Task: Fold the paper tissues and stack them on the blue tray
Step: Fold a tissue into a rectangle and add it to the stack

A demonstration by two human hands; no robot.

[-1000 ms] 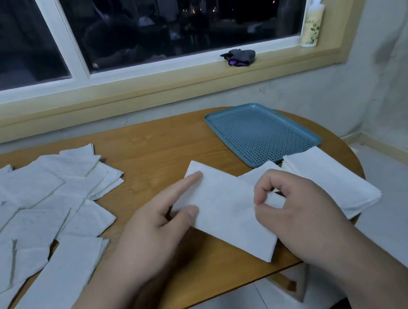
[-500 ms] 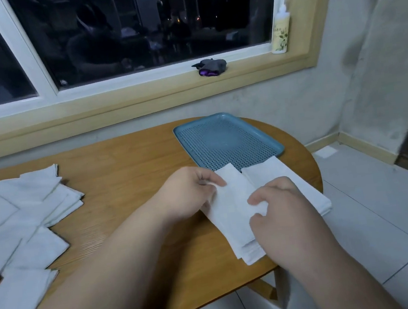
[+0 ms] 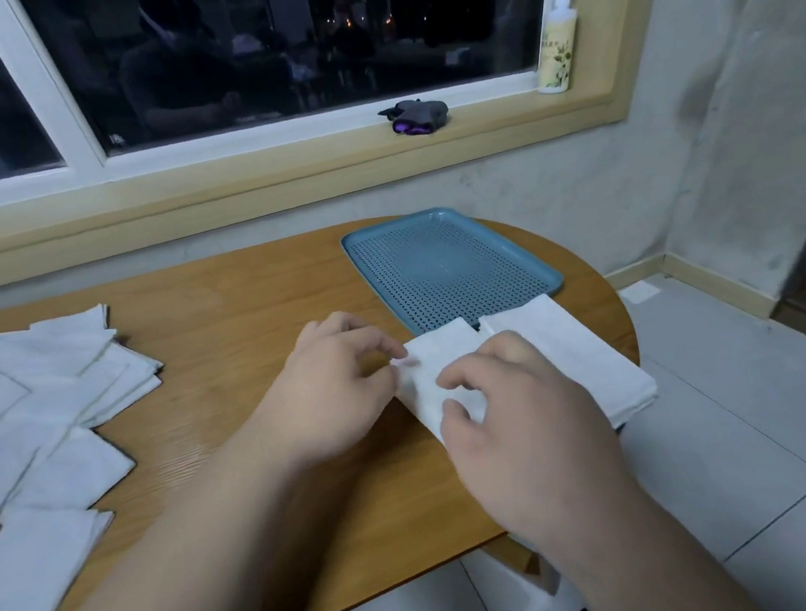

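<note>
Night-dark window [image 3: 257, 44] spans the back, white-framed, over a pale yellow sill [image 3: 249, 182]. Rough grey wall [image 3: 722, 113] to the right, tiled floor [image 3: 762, 439] below it.

Wooden bench [image 3: 242, 335], rounded at its right end, stands against the wall under the sill.

Pile [image 3: 22, 403] of loose white tissues covers the bench's left side. The sheets overlap at all angles and run out of frame, too overlapped to count.

One blue tray [image 3: 447, 269], mesh floor, lies at the far right of the bench, set at an angle.

One stack [image 3: 580, 359] of folded tissues lies on the bench just before the tray. Its far end reaches the tray's near rim and its right corner juts past the bench edge. Layers show at the edge, number unclear.

Two hands, forearms coming in from below. Left hand [image 3: 339, 384] has its fingers curled, the tips pinching the left edge of one tissue [image 3: 429, 368]. Right hand [image 3: 521, 417] is curled over the same tissue, thumb and forefinger nipping it, and hides its near half.

That tissue lies just beside the stack, on its left, nearly touching. Its far corner meets the tray's near rim. Some motion blur at the left fingertips.

One pump bottle [image 3: 559, 42] stands upright at the sill's right end.

One dark bundle [image 3: 416, 116], grey with purple, sits mid-sill.
</note>
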